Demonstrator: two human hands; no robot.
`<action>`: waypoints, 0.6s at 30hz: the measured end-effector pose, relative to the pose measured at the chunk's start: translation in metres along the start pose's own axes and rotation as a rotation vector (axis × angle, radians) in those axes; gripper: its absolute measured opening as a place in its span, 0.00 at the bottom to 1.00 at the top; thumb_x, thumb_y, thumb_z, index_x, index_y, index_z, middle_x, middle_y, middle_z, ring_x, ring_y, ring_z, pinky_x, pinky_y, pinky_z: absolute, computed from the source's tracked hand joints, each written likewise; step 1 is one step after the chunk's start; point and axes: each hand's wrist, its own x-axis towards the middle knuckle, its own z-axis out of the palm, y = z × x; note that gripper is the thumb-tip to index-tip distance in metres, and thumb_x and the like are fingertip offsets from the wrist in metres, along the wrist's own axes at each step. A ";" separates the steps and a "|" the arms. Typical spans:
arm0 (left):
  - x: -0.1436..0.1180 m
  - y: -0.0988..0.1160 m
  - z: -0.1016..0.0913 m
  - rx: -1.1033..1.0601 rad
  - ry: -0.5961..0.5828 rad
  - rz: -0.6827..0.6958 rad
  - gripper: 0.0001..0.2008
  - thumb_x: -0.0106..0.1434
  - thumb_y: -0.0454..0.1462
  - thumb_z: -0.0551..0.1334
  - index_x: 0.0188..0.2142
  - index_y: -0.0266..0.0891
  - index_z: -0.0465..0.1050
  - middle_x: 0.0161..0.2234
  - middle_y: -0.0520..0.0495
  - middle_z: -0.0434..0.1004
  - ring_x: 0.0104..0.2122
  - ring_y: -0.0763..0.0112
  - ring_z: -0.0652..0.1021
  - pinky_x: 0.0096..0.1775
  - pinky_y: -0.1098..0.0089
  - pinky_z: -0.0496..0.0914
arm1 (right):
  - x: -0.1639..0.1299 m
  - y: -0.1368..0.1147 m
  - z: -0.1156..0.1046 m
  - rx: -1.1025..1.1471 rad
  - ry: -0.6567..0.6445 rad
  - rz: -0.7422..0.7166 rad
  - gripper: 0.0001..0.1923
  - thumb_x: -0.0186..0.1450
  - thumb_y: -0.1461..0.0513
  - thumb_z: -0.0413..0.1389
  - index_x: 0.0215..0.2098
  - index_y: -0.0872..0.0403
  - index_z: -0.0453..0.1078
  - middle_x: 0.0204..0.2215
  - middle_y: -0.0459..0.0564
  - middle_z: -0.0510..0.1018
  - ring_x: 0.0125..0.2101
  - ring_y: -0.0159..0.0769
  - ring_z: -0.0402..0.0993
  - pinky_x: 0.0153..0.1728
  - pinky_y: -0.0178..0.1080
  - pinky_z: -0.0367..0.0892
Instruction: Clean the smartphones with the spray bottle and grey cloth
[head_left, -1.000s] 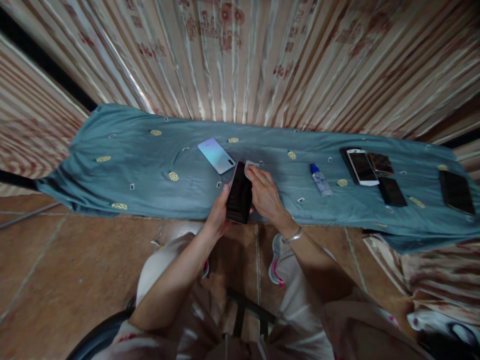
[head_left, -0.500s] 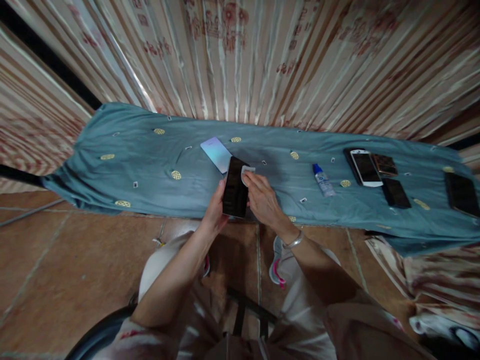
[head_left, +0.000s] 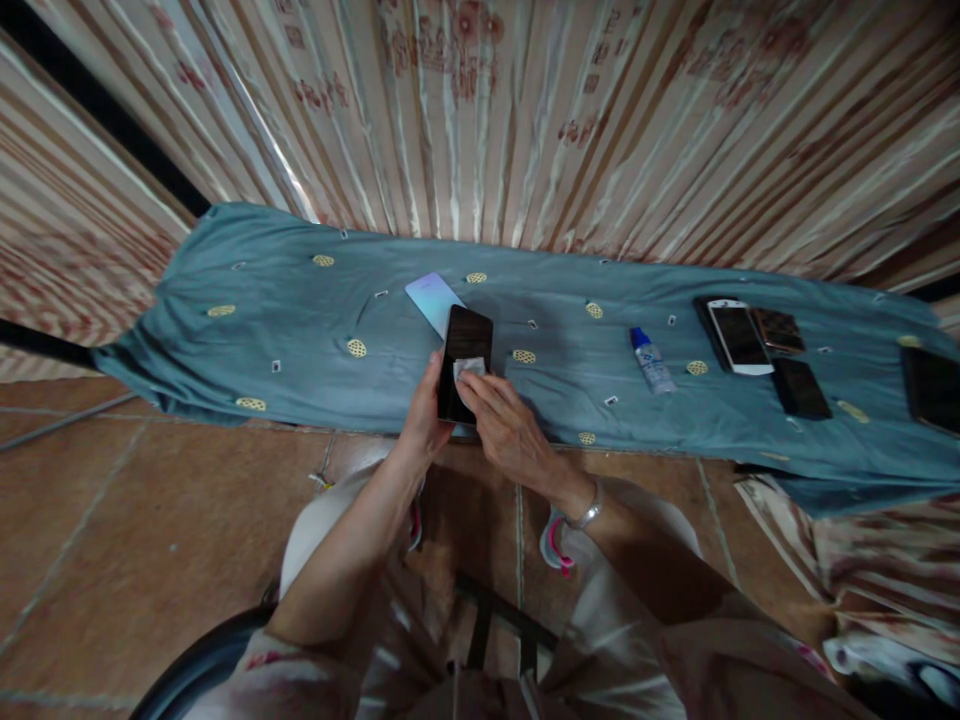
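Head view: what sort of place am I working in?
Probably a makeshift home phone-cleaning bench: a teal cloth over a table against curtains, several phones laid out, a small bottle nearby, tiled floor.

- Black phone (head_left: 465,355) in the left hand (head_left: 424,420): glossy glass face, smooth, faint reflections.
- Small wipe (head_left: 468,368) under the fingertips of the right hand (head_left: 502,430): pale, matt, soft cloth or paper, cannot tell which.
- Pale phone (head_left: 431,300) lying behind: smooth pearly sheen, blue-to-white gloss.
- Bench cover (head_left: 300,340): teal woven cloth, matt, lightly creased, with stitched yellow oval patches.
- Little bottle (head_left: 651,362): clear shiny plastic, blue plastic cap.
- Other phones (head_left: 757,345) at the right: dark glossy glass, one white-framed.
- Bracelet (head_left: 586,514): bright polished metal.
- Curtain (head_left: 525,110): satin-like striped cloth, shiny folds.
- Floor (head_left: 112,520): reddish-brown tiles, dull, smooth.
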 end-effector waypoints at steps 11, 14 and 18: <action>0.001 0.009 0.002 -0.014 -0.016 -0.060 0.30 0.74 0.51 0.49 0.58 0.30 0.73 0.36 0.39 0.85 0.33 0.63 0.84 0.44 0.64 0.77 | -0.009 -0.008 0.001 -0.003 0.019 -0.149 0.32 0.71 0.72 0.42 0.73 0.60 0.52 0.62 0.62 0.72 0.63 0.48 0.66 0.62 0.53 0.70; 0.002 0.010 0.001 -0.015 -0.030 -0.060 0.31 0.73 0.53 0.50 0.56 0.29 0.75 0.38 0.37 0.85 0.36 0.61 0.85 0.46 0.63 0.77 | -0.013 -0.007 0.000 0.003 0.021 -0.141 0.33 0.71 0.72 0.41 0.74 0.58 0.49 0.62 0.62 0.72 0.63 0.49 0.67 0.61 0.54 0.70; 0.004 0.009 0.000 -0.047 -0.005 -0.002 0.26 0.74 0.50 0.52 0.53 0.32 0.77 0.41 0.39 0.86 0.39 0.63 0.84 0.49 0.65 0.76 | -0.017 -0.003 0.000 0.017 0.032 -0.112 0.32 0.72 0.72 0.41 0.74 0.58 0.51 0.62 0.62 0.72 0.64 0.48 0.65 0.62 0.54 0.69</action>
